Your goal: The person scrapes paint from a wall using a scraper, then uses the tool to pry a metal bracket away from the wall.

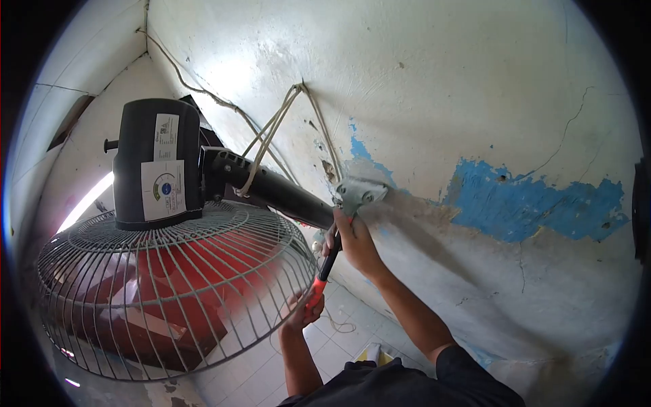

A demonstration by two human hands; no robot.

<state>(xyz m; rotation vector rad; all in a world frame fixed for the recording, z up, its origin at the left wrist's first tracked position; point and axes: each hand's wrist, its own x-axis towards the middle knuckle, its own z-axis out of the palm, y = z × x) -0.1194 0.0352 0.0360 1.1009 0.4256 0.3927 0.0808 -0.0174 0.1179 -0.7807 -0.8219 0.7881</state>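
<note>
"Where are we?"
"Our left hand clenches the tool by its red handle; our right curls round its upper end, just below the bracket!"
"Danger?"
"The fan, left of the bracket, could drop if the cord above slips. Pushed askew, our tool could skid!"

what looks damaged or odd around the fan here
The wall is missing white paint in places, baring a large blue patch right of the metal bracket, with a crack above it. Also odd: a cord loops around the black fan arm, perhaps helping hold it up.
</note>
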